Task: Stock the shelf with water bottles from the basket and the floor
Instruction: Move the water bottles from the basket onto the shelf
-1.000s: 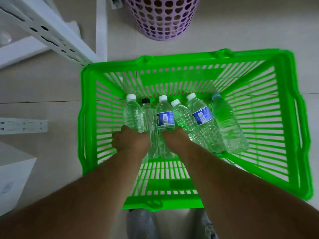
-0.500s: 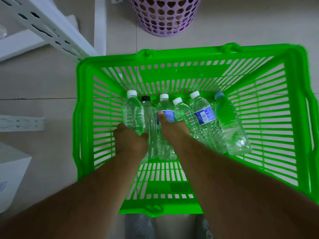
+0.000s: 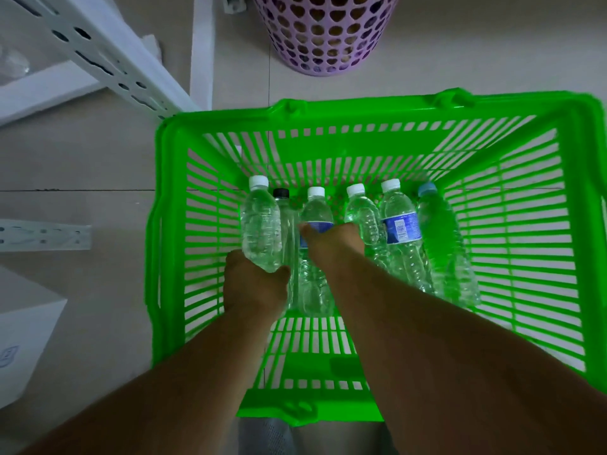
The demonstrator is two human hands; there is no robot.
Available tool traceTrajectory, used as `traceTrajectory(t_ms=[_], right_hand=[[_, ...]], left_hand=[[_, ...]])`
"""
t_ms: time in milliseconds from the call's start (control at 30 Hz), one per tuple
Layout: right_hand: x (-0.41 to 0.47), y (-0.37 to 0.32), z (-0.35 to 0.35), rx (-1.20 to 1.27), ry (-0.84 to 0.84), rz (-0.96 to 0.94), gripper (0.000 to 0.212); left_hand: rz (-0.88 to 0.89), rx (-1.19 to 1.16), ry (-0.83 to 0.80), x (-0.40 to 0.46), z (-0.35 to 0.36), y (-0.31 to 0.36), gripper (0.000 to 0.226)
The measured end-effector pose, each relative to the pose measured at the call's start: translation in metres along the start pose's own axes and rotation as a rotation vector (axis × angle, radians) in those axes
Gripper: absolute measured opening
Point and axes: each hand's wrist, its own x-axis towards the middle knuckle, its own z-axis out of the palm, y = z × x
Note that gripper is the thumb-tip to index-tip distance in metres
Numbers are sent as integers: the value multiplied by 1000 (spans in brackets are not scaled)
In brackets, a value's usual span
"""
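A green slatted basket (image 3: 170, 224) stands on the tiled floor with several clear water bottles lying side by side in it, caps pointing away from me. My left hand (image 3: 254, 284) grips the base of the leftmost white-capped bottle (image 3: 261, 231). My right hand (image 3: 331, 244) is wrapped around the blue-labelled bottle (image 3: 315, 208) in the middle. A slim black-capped bottle (image 3: 289, 224) lies between those two. To the right lie a white-capped bottle (image 3: 364, 215), a labelled one (image 3: 399, 224) and a blue-capped one (image 3: 440, 231).
White slotted shelf posts (image 3: 108, 57) slant across the top left, with another bracket (image 3: 42, 233) at the left edge. A purple perforated bin (image 3: 325, 34) stands beyond the basket. A white box (image 3: 23, 333) sits at the lower left. My shoe (image 3: 266, 435) shows below the basket.
My right hand has slid up the middle bottle to its label and closed around it. The left hand's bottle has lifted slightly. The camera has moved closer to the basket.
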Motion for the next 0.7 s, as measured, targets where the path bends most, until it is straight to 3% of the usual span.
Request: traceTrajectory(t_ms=[233, 367, 500, 700], right_hand=[[-13, 3, -18, -77, -180, -111, 44], [-33, 7, -32, 83, -60, -219, 48], [-72, -6, -71, 61, -25, -329, 50], [-171, -51, -171, 58, -3, -486, 34]], left_hand=[[3, -167, -86, -28, -15, 5, 43], [53, -282, -114, -50, -41, 8, 36], [103, -348, -172, -89, -85, 22, 34], [187, -420, -253, -167, -177, 66, 30]])
